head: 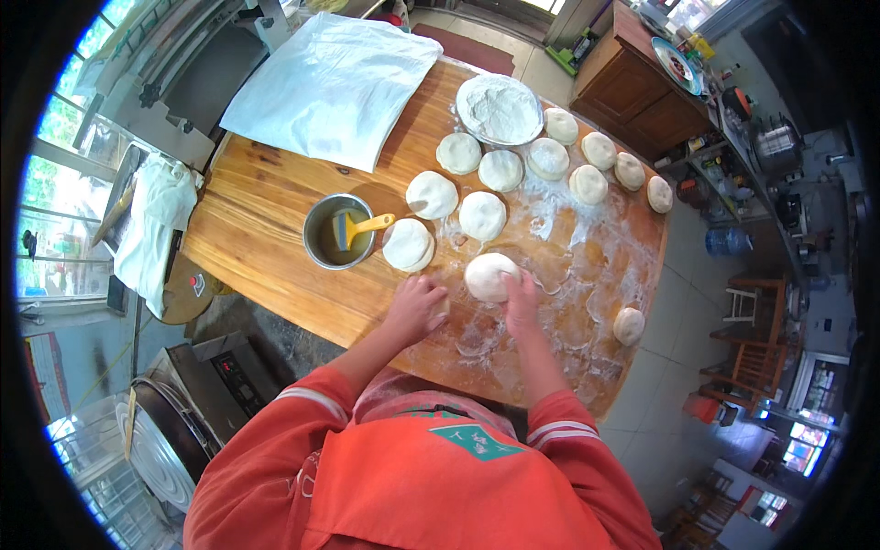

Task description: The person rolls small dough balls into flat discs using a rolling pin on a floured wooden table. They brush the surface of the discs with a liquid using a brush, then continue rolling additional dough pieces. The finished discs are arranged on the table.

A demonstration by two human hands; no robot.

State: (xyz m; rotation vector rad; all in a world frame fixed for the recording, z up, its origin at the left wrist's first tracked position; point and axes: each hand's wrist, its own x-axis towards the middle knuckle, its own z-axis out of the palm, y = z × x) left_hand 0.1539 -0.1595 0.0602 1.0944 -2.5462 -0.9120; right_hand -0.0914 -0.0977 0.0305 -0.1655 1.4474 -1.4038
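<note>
My right hand [521, 301] grips the near right edge of a thick, round dough disc [491, 278] above the floured part of the wooden table [275, 185]. To its left, my left hand [416, 311] is curled and slightly blurred. A small pale object [445, 307] shows at its fingers, mostly hidden, and I cannot tell what it is. Just beyond the left hand lies a stacked-looking dough round [408, 245]. Another dough round [482, 216] rests beyond the disc in my right hand. A lone dough piece [628, 326] sits near the table's right edge.
A metal pot [311, 240] of liquid holds a yellow-handled brush [371, 223]. Farther back stand a bowl of flour [499, 108] and several dough rounds [548, 159]. A white cloth or sheet [330, 86] covers the far left corner. A round metal-lidded appliance [155, 447] stands at left.
</note>
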